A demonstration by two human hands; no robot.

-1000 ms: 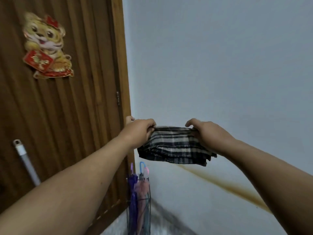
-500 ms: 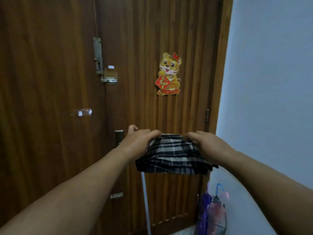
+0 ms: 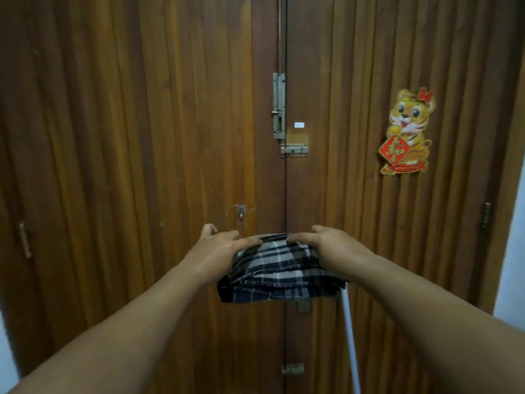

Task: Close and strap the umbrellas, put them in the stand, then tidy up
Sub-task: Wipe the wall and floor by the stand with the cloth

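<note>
Dark ribbed wood of a double door (image 3: 142, 137) fills everything ahead of me, and at the middle of it, chest-high, I hold a folded plaid cloth (image 3: 277, 275) level between both hands. My left hand (image 3: 218, 250) grips its left edge with fingers curled over the top fold, and my right hand (image 3: 332, 245) does the same on the right edge, thumbs hidden beneath, so the bundle hangs slightly below my knuckles. No umbrella or stand shows in view, so I judge this as the tidying part of the job: the cloth wants hanging or putting away. To do it well I should keep the folds squared and the layers from sliding, since the lower hems already sag at 6 o'clock. A small hook (image 3: 241, 211) sits on the door just above the cloth at about 11 o'clock; it may serve, though I cannot tell if it is strong enough. Farther out, a sliding bolt (image 3: 279, 106) stands at 12 o'clock, a tiger sticker (image 3: 406, 132) at 2 o'clock, and a pale pole (image 3: 350, 336) leans at 5 o'clock.
</note>
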